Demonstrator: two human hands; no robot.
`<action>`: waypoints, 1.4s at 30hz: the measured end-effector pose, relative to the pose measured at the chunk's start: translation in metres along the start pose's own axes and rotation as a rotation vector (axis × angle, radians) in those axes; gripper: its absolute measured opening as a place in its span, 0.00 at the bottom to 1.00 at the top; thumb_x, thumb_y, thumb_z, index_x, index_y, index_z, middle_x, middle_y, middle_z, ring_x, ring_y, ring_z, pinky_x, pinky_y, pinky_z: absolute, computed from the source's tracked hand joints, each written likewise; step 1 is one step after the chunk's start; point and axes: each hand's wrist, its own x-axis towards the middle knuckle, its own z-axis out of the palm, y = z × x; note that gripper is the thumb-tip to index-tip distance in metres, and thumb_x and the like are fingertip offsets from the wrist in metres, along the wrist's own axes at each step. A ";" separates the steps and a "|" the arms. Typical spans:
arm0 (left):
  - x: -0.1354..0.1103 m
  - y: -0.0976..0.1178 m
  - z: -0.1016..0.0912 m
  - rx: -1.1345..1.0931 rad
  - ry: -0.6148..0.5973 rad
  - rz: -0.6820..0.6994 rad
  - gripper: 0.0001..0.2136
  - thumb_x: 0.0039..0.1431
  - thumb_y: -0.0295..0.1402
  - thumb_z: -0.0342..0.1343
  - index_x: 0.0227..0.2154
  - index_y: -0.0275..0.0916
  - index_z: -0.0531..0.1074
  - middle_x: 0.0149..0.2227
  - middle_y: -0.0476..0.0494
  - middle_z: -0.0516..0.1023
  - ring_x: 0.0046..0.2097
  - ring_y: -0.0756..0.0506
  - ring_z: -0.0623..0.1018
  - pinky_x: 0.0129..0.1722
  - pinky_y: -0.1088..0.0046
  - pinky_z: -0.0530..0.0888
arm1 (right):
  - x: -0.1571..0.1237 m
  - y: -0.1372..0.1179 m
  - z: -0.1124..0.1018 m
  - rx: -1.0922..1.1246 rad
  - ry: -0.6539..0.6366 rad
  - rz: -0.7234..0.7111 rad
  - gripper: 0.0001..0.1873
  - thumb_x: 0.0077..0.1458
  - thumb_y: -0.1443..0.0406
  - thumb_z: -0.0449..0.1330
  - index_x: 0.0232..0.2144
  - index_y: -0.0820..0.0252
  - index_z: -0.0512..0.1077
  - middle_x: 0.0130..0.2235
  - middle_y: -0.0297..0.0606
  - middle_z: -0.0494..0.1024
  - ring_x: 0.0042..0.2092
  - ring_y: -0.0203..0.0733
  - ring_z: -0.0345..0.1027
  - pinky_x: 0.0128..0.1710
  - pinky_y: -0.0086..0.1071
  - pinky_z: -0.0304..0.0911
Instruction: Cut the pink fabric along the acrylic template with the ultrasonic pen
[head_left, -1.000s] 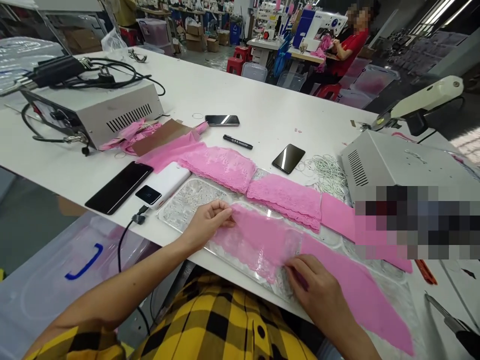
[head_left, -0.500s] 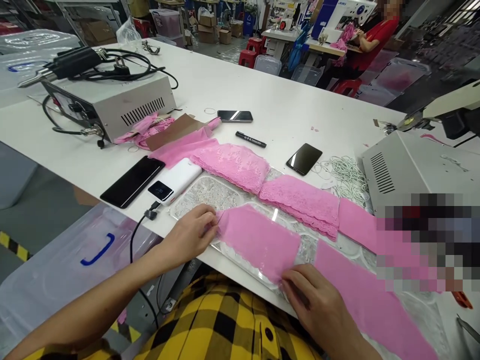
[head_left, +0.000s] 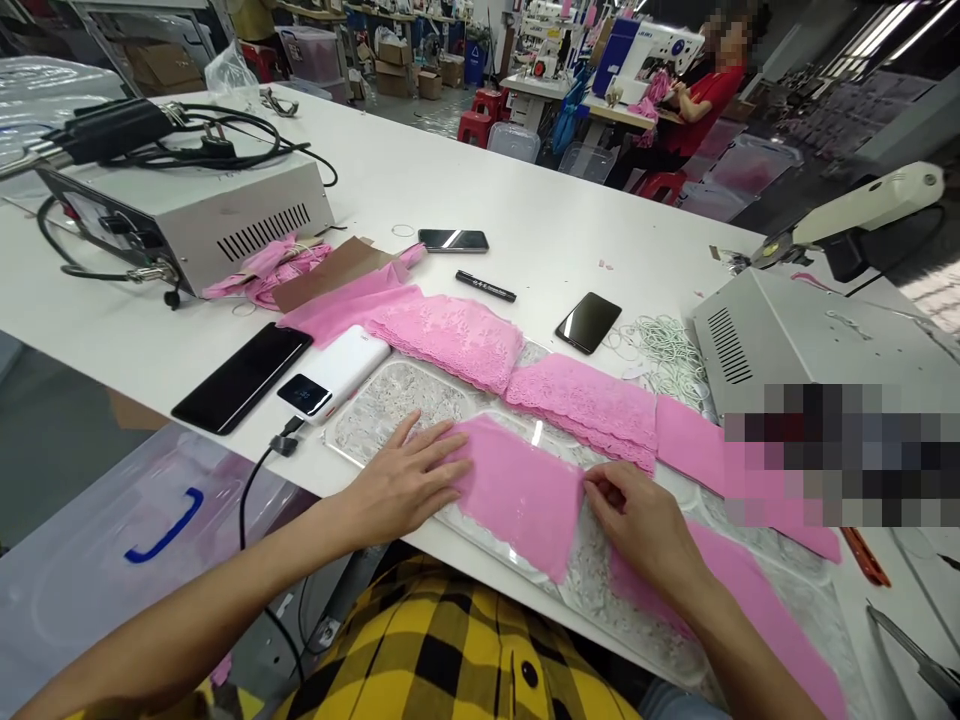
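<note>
A flat pink fabric piece [head_left: 517,495] lies on a clear, patterned plastic sheet [head_left: 397,400] near the table's front edge. My left hand [head_left: 409,478] rests flat with fingers spread over the left end of that piece. At its upper right corner, my right hand [head_left: 637,515] pinches the fabric edge between thumb and fingers. Beneath my right forearm a longer pink fabric piece [head_left: 757,600] is partly hidden. Behind these lie stacks of scalloped pink lace: one lace stack [head_left: 450,335] at left, another lace stack [head_left: 585,405] beside it, then plain pink fabric [head_left: 688,440].
Left stands a grey machine box [head_left: 240,200] with cables. Nearby are a black phone [head_left: 244,378], a white power bank [head_left: 337,370], a marker [head_left: 485,286] and another phone [head_left: 589,322]. Tangled elastic cord [head_left: 667,355], a second grey box [head_left: 810,330] and scissors [head_left: 911,645] lie right.
My left hand has gone from pinching the fabric's left corner to lying flat on it. My right hand has moved up from the lower right corner to the upper right one.
</note>
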 end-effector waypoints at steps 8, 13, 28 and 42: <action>-0.006 0.002 0.001 0.011 0.066 -0.043 0.14 0.67 0.34 0.53 0.53 0.41 0.73 0.57 0.37 0.74 0.63 0.36 0.68 0.66 0.44 0.52 | 0.009 -0.001 -0.003 -0.026 -0.024 0.019 0.10 0.59 0.62 0.52 0.26 0.56 0.69 0.27 0.34 0.74 0.26 0.37 0.66 0.24 0.30 0.59; -0.007 -0.002 -0.001 0.044 0.085 -0.020 0.14 0.67 0.33 0.53 0.54 0.41 0.72 0.58 0.39 0.73 0.63 0.37 0.68 0.67 0.46 0.50 | 0.011 -0.004 -0.001 -0.035 0.008 0.009 0.07 0.58 0.65 0.53 0.29 0.57 0.69 0.29 0.35 0.74 0.28 0.37 0.67 0.25 0.30 0.60; 0.051 0.028 -0.001 -0.090 -0.057 0.288 0.14 0.67 0.26 0.50 0.52 0.42 0.72 0.55 0.41 0.75 0.59 0.41 0.72 0.66 0.50 0.57 | -0.081 0.019 -0.044 0.022 0.308 0.078 0.06 0.60 0.64 0.56 0.35 0.55 0.73 0.34 0.37 0.79 0.33 0.38 0.73 0.32 0.30 0.70; 0.147 0.089 0.058 -0.247 -0.213 0.669 0.10 0.66 0.24 0.50 0.34 0.36 0.76 0.50 0.35 0.77 0.56 0.40 0.73 0.61 0.56 0.63 | -0.175 0.062 -0.058 -0.221 0.571 0.297 0.06 0.61 0.64 0.57 0.38 0.53 0.75 0.37 0.35 0.79 0.38 0.38 0.75 0.38 0.30 0.69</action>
